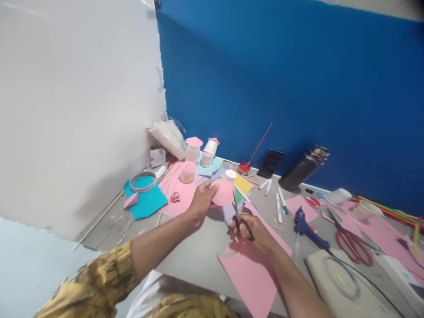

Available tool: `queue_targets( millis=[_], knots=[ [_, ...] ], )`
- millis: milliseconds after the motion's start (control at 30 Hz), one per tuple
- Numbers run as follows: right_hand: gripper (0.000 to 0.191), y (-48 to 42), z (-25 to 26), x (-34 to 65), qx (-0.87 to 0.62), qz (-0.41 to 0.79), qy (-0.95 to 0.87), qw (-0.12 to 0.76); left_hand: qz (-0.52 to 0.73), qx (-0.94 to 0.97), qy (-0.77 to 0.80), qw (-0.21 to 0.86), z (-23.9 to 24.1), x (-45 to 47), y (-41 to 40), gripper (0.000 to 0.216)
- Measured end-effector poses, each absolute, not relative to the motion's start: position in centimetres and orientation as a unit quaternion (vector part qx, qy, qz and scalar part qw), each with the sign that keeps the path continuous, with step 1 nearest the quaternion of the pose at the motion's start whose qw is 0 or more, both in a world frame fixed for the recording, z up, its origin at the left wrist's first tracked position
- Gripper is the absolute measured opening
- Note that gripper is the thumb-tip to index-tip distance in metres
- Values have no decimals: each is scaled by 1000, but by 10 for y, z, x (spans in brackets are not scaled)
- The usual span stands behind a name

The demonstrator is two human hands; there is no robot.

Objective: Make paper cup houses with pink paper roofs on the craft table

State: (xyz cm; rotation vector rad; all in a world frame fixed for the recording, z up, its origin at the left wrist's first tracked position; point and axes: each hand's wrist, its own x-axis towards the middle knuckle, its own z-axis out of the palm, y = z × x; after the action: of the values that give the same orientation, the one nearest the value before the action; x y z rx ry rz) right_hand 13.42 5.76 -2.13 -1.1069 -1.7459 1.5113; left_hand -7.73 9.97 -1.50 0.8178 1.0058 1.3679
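Observation:
My left hand [200, 199] pinches a round pink paper disc [223, 192] and holds it just above the grey tabletop. My right hand [255, 230] grips black-handled scissors [239, 216], whose blades point up at the lower right edge of the disc. Both hands are over the middle of the table, above a large pink paper sheet [251, 274] that lies under my right wrist.
Pink-roofed paper cup houses [202, 150], stacked plastic cups [168, 137], a tape roll [143, 181] on a teal sheet and coloured papers stand at the back. To the right lie markers [280, 203], a blue glue gun [306, 227], red scissors [351, 240], a black flask [304, 168] and a phone [270, 163].

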Motion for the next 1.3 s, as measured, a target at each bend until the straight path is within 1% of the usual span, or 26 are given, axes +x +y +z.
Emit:
queue_targets(
  millis=[300,433,967,1167,1300],
  knots=[
    [64,56,-20,136,-397,584,-656,266,591,363,428,580,-15,-78,103,51],
    [60,57,-27,136,-401,575,-658,274,583,364,440,578,-14,-77,100,51],
    [56,57,-32,130,-431,570,-646,269,568,373,486,549,-17,-76,99,49],
    [48,57,-36,129,-435,575,-635,277,564,377,482,555,-19,-76,99,51],
    [47,58,-39,128,-439,578,-624,289,564,376,470,565,-18,-76,98,50]
  ],
)
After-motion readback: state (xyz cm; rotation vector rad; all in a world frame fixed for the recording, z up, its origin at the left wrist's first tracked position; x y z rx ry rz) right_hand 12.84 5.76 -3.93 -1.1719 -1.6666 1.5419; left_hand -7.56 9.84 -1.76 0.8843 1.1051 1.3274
